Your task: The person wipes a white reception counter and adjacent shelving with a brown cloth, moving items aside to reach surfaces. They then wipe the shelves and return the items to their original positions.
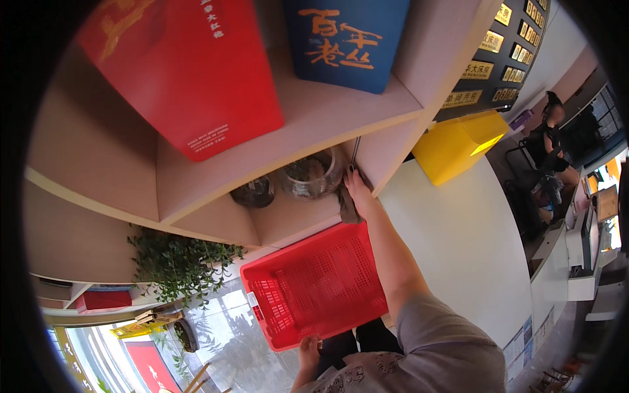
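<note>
My right hand (357, 190) reaches into a wooden shelf compartment, against a bunched grey-brown cloth (349, 209) at its right side wall; a thin metal rod (355, 151) rises just above the fingers. Whether the fingers close on either is hard to tell. Left of the hand stands a round glass bowl (310, 184) with dark contents, and beside it a smaller dark glass vessel (255, 192). My left hand (309, 350) is curled at the near rim of a red perforated plastic basket (319, 290), by my lap; its grip is not clearly visible. No objects show in the basket.
Above stand a red box (196, 78) and a blue box (346, 44) on a shelf. A yellow box (457, 147) is on the white counter (457, 245) at right. A trailing plant (182, 260) hangs at left. A person (553, 142) sits far right.
</note>
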The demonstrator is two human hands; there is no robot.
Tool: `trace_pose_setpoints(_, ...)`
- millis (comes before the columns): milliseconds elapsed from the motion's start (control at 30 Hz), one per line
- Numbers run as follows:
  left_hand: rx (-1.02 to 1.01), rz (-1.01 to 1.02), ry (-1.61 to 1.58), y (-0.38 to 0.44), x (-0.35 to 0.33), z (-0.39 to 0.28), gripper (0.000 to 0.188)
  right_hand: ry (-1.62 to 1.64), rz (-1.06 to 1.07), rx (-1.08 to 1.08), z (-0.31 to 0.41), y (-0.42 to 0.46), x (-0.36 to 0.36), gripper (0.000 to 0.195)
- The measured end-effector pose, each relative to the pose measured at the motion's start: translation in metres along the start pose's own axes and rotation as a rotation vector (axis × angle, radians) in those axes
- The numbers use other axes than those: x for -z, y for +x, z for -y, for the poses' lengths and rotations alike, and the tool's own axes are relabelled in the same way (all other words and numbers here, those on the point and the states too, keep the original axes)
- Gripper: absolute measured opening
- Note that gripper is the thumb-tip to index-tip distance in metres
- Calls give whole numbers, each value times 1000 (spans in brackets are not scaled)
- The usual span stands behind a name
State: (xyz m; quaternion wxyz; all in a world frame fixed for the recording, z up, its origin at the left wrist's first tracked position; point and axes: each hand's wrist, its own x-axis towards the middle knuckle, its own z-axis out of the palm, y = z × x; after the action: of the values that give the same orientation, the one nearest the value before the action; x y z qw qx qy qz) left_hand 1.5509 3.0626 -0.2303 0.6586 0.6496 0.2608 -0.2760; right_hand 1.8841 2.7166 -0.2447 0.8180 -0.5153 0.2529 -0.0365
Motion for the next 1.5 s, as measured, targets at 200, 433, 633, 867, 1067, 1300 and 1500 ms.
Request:
trace_pose_setpoints(200, 24, 34, -30, -6, -8, -1, 16, -72, -95, -286, 32, -132, 10, 65)
trace_pose_setpoints(433, -56, -94, -44, -23, -5, 15, 14, -633, 82, 670, 35, -73, -9, 56)
trace_pose_setpoints(633, 20, -242, -121, -59, -8, 39, 17, -1318, -305, 826, -55, -73, -59, 50)
trace_pose_setpoints(867, 62, -336, -184, -78, -14, 44, 20, -1378, 114, 939, -119, -108, -154, 52)
trace_pose_setpoints(1067, -65, -280, -129, -75, -15, 42, 20, -1371, 621, 776, -94, -96, -159, 32)
trace_pose_setpoints(1300, -678, -347, 380, -56, -5, -140, 13, -429, 358, 340, -7, -178, -76, 26)
trace_pose_setpoints(1500, -1684, -380, 478, -39, -61, -426, 81, 141, 528, 408, 143, -255, -57, 54)
